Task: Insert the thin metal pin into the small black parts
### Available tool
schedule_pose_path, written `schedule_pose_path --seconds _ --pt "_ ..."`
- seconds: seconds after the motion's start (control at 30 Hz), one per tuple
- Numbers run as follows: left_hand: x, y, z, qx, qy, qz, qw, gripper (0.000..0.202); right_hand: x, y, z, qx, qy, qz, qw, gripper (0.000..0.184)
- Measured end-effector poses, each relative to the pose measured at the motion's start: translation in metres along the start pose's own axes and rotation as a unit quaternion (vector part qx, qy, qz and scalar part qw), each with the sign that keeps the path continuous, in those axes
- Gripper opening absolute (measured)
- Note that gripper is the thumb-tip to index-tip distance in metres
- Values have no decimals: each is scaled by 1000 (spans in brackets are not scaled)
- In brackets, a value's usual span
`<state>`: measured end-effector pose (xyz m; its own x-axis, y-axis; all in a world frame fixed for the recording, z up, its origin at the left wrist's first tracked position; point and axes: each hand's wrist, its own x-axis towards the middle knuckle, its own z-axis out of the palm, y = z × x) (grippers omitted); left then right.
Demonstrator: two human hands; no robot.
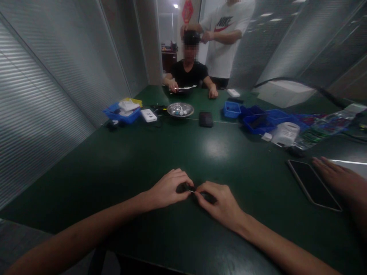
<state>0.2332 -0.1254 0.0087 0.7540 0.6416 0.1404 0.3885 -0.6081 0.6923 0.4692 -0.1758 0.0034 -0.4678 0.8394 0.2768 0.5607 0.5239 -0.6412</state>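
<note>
Near the front of the green table [137, 160], my two hands meet, fingertips almost touching. My left hand [168, 187] has thumb and fingers closed around a small dark object [181, 187], too blurred to name. A thin, pale, shiny bit shows between the fingertips of both hands. The fingers of my right hand [220, 200] are pinched together at that spot. Another dark, rounded piece [208, 197] shows beneath the right fingers; whether it joins the one on the left is hidden.
At the right, another person's hand [338, 175] rests by a phone [314, 185]. Farther back are a metal dish [180, 115], a black wallet-like item [205, 119], blue baskets [232, 109], a plastic bottle [327, 128] and a white box [285, 93]. Two people are across the table.
</note>
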Motion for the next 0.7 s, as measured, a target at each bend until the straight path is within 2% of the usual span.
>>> schedule_pose_path --seconds 0.2,0.4,0.47,0.53,0.63,0.7 --pt "-2 2 -3 5 6 4 1000 17 -2 3 -4 -5 22 16 1000 14" --pt "-18 -9 -27 -19 -69 33 997 28 -5 3 -8 3 26 35 999 15" --pt "-27 -22 -41 -14 -79 22 997 30 -5 3 -9 8 22 38 999 15" --pt "-37 -39 -59 2 -64 -3 998 32 -6 3 -10 10 18 40 999 14" --pt "-54 -76 -94 47 -9 -63 997 34 -8 3 -10 7 22 38 999 14" --pt "-69 -105 -120 88 48 -122 987 32 -9 3 -9 6 26 36 999 14"
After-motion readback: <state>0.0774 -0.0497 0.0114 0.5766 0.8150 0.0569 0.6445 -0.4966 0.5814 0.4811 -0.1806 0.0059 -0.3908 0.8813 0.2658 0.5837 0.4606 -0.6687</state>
